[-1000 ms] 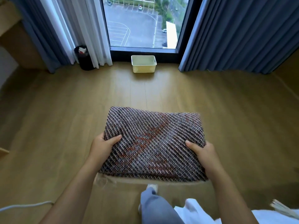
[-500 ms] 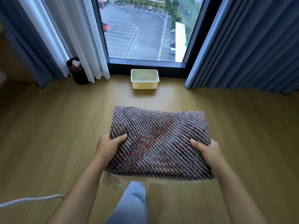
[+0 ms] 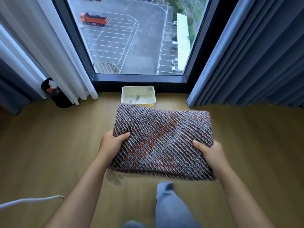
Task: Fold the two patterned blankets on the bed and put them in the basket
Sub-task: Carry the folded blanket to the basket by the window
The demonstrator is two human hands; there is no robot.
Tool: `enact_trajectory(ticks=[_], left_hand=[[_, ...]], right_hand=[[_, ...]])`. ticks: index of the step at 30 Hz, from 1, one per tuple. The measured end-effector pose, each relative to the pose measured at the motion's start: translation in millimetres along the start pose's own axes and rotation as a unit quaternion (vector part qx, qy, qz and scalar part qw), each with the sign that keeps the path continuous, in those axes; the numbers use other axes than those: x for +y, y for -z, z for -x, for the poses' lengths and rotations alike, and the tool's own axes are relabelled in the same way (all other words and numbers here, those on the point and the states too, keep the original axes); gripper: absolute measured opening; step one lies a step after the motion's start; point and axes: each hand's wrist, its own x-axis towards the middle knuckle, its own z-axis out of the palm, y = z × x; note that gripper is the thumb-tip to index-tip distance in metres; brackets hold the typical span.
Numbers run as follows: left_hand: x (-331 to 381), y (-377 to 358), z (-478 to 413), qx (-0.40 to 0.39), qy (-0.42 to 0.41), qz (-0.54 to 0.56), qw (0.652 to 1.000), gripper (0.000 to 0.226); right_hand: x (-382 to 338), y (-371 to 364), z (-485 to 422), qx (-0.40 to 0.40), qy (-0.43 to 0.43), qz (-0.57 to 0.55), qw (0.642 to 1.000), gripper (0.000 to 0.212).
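Note:
A folded patterned blanket (image 3: 162, 142), dark weave with red and blue flecks, is held flat in the air above the wooden floor. My left hand (image 3: 111, 143) grips its left edge and my right hand (image 3: 209, 151) grips its right edge, thumbs on top. A cream perforated basket (image 3: 138, 96) stands on the floor under the window, just beyond the blanket's far left corner, which covers the basket's near wall. The basket looks empty. Neither the bed nor a second blanket is in view.
A tall window (image 3: 134, 38) faces me, with white curtains (image 3: 49, 55) at the left and blue curtains (image 3: 255, 55) at the right. A black bin (image 3: 59, 97) stands by the left curtain. A white cable (image 3: 31, 200) lies on the floor at lower left. My leg (image 3: 169, 206) steps forward.
I have walked toward the window with the blanket in both hands. The basket has come much closer and now sits just past the blanket's far edge. The white bedding at lower right has left the view.

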Motion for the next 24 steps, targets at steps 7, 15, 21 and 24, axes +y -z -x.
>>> enact_trajectory(ticks=[7, 15, 21, 24], left_hand=[[45, -64, -131, 0.049, 0.028, -0.023, 0.998, 0.018], [69, -84, -278, 0.061, 0.045, -0.065, 0.995, 0.029], [71, -76, -427, 0.054, 0.091, -0.072, 0.992, 0.027], [67, -70, -501, 0.049, 0.108, -0.084, 0.989, 0.028]], right_hand=[[-51, -12, -164, -0.023, 0.001, 0.039, 0.999, 0.021], [-88, -59, -310, -0.039, -0.035, 0.075, 0.996, 0.039], [-108, -136, -430, -0.029, -0.058, 0.090, 0.994, 0.035], [-110, -178, -488, -0.027, -0.074, 0.090, 0.993, 0.034]])
